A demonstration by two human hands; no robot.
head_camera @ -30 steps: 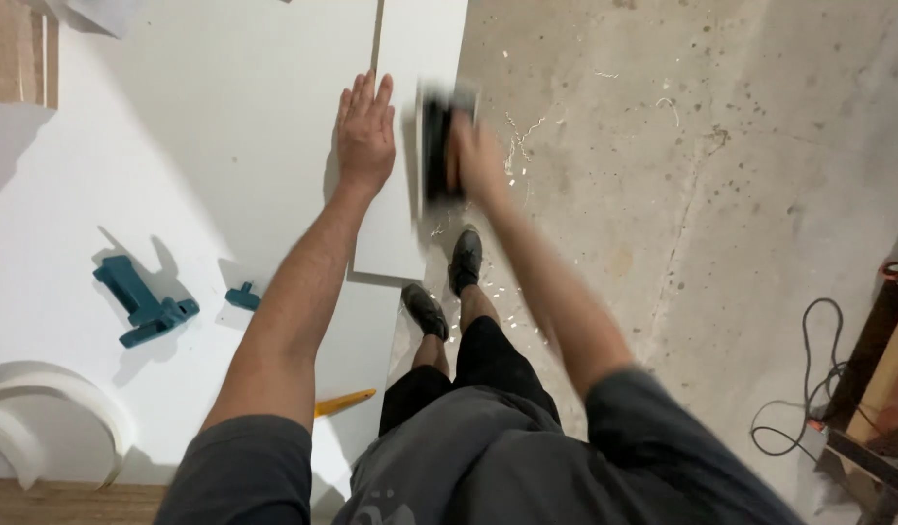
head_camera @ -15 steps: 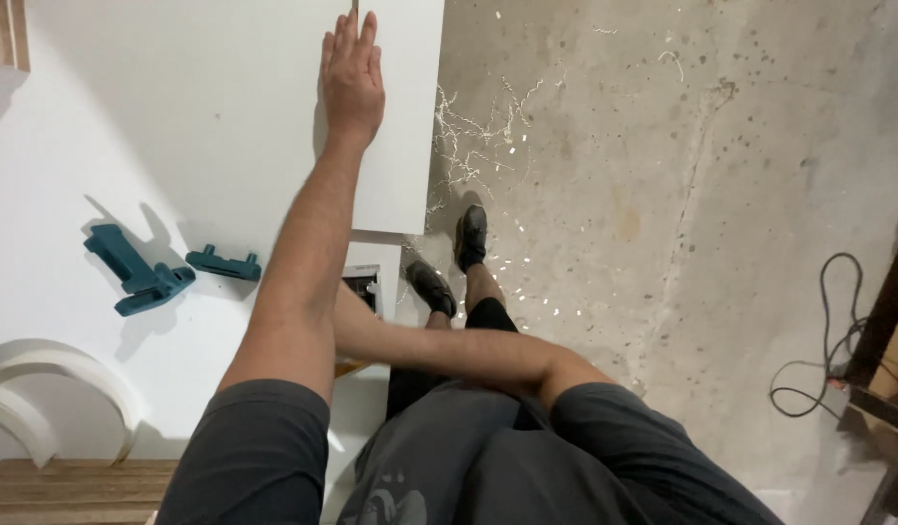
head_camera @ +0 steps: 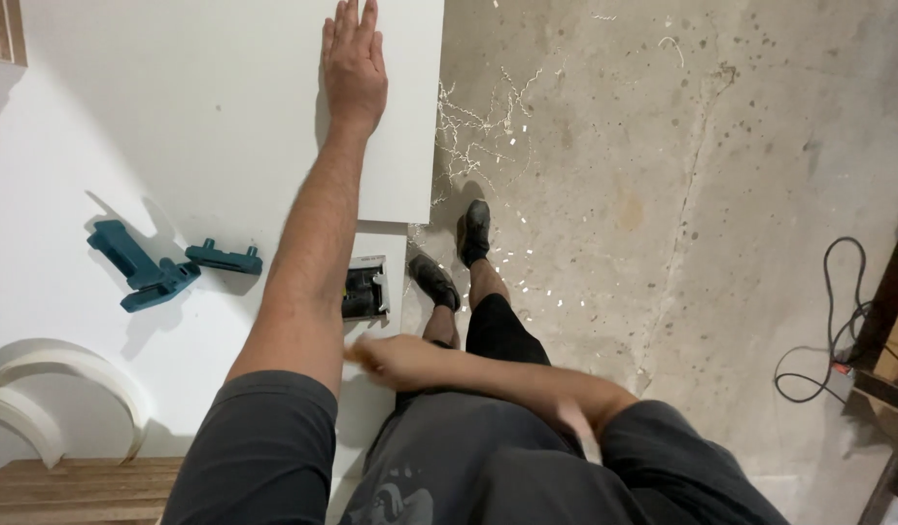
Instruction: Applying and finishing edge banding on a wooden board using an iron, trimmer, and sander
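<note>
Head camera, looking straight down: the person's left hand (head_camera: 352, 63) lies flat, fingers together and stretched out, palm down on a large white rectangular panel (head_camera: 225, 107) that rests on the white counter (head_camera: 41, 253) — the grip is wide open and holds nothing, only pressing on the board near its right edge. The right hand (head_camera: 391, 360) reaches across the body, low and close to the counter's edge; it is blurred, and whether its grip is closed on anything cannot be told. Just above it, below the panel's lower right corner, a small black power tool with a grey metal base (head_camera: 364, 289) sits on the counter, apart from the hand. Further left lie two teal plastic clamp pieces — a larger angled one (head_camera: 138, 267) and a smaller flat one (head_camera: 224, 259) — near each other. A white curved strip (head_camera: 60, 384) rests at the lower left, above a wooden plank (head_camera: 70, 486). On the grey concrete floor (head_camera: 682, 194), pale shavings (head_camera: 478, 122) scatter beside the panel's edge, the person's black shoes (head_camera: 473, 231) stand below them, and a black cable (head_camera: 838, 321) loops at the right.
</note>
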